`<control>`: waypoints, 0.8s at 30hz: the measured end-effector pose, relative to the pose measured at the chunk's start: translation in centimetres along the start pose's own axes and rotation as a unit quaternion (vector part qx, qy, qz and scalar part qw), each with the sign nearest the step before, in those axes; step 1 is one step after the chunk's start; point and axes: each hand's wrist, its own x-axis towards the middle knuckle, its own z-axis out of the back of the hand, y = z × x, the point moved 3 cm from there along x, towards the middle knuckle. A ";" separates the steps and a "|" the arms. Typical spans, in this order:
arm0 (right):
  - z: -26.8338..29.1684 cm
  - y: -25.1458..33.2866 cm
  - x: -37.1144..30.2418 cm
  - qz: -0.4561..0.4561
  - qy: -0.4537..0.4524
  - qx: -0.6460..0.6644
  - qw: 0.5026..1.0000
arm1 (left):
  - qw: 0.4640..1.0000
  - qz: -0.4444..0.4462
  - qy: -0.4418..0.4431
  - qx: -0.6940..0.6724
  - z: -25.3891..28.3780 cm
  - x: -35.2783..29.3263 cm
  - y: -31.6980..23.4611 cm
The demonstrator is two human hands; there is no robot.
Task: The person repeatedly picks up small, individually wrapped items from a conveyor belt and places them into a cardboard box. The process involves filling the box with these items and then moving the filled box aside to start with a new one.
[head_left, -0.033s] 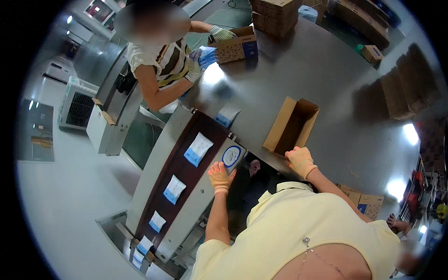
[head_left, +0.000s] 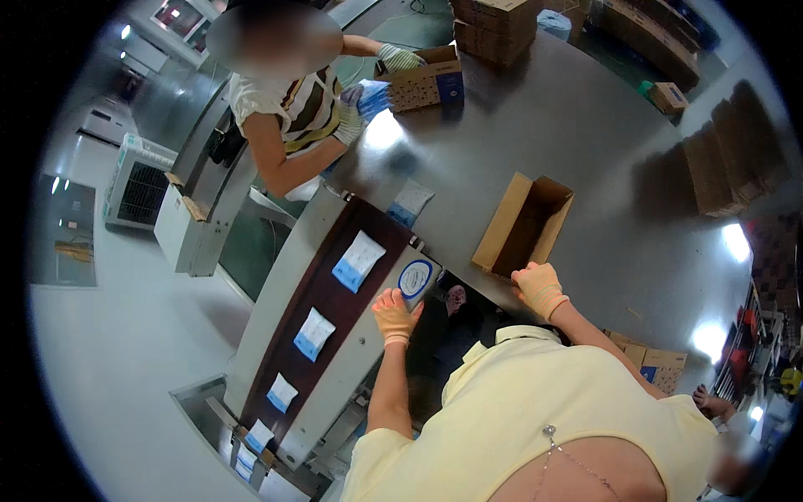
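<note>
My left hand (head_left: 395, 316), in a pale orange fingerless glove, rests on the light rail of a conveyor (head_left: 288, 372). Its fingers lie open beside a round blue-and-white label. On the dark belt several blue-and-white packets (head_left: 358, 262) lie in a spaced row. One more packet (head_left: 410, 203) is on the metal table just past the belt's end. My right hand (head_left: 539, 287), gloved alike, has its fingers closed on the near edge of an open cardboard box (head_left: 502, 224). The box stands on the table, and its visible inside shows bare cardboard.
Across the table, a co-worker in striped gloves (head_left: 400, 58) handles blue packets at another carton (head_left: 427, 88). Stacked cartons (head_left: 493, 33) stand at the far edge, and brown cartons (head_left: 711, 176) at the right. More boxes (head_left: 661, 368) lie beside my right arm.
The packets on the belt have shifted slightly up toward the table. The packet at the belt's end has slid a little farther onto it. My hands and the box have stayed put.
</note>
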 end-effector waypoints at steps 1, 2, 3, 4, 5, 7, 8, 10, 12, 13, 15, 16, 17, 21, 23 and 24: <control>0.0 -0.3 0.2 0.002 0.001 -0.005 1.000 | 1.000 0.004 -0.001 -0.002 -0.2 0.1 -0.2; 0.0 -0.6 0.4 0.005 0.001 -0.009 1.000 | 1.000 0.004 -0.006 -0.008 -0.6 0.4 -0.3; -0.1 -1.0 0.6 0.008 0.002 -0.014 1.000 | 1.000 0.005 -0.006 -0.009 -0.9 0.6 -0.5; -0.2 -1.4 0.9 0.009 0.000 -0.011 1.000 | 1.000 0.004 -0.005 -0.010 -1.0 0.9 -0.8; -0.2 -1.8 1.1 0.010 -0.001 -0.008 1.000 | 1.000 0.004 -0.005 -0.010 -1.2 1.2 -1.1; -0.3 -2.0 1.6 0.014 0.002 -0.006 1.000 | 1.000 0.008 -0.002 -0.008 -1.5 1.2 -1.2; 0.0 -1.9 1.7 0.017 0.006 -0.007 1.000 | 1.000 0.014 0.002 -0.007 -1.8 1.0 -0.9; 0.3 -2.0 1.5 0.016 0.011 -0.008 1.000 | 1.000 0.018 0.016 -0.016 -1.9 1.2 -1.1; 0.3 -2.6 2.3 0.027 0.004 -0.006 1.000 | 0.999 0.039 0.025 -0.022 -2.0 1.8 -1.5; 0.1 -2.8 2.3 0.025 0.001 -0.006 1.000 | 0.998 0.045 0.032 -0.026 -1.7 2.0 -1.7; -0.3 -2.7 2.0 0.022 -0.003 -0.007 1.000 | 0.992 0.046 0.042 -0.111 -0.2 2.1 -1.4; 0.0 -2.6 1.8 0.016 -0.009 0.007 1.000 | 0.984 0.033 0.042 -0.172 0.0 2.1 0.0; 0.0 -2.7 1.8 0.012 -0.004 0.003 1.000 | 0.971 0.019 0.045 -0.233 1.3 2.7 0.8; -0.6 -3.1 3.1 0.011 0.002 -0.007 1.000 | 0.985 0.091 -0.051 -0.140 7.3 3.1 9.8; -0.4 -2.9 3.3 0.012 0.006 -0.010 1.000 | 0.977 0.210 0.002 -0.022 9.6 1.4 16.3; -0.5 -3.0 3.5 0.010 0.007 -0.008 1.000 | 0.967 0.251 0.042 0.004 10.4 0.9 18.5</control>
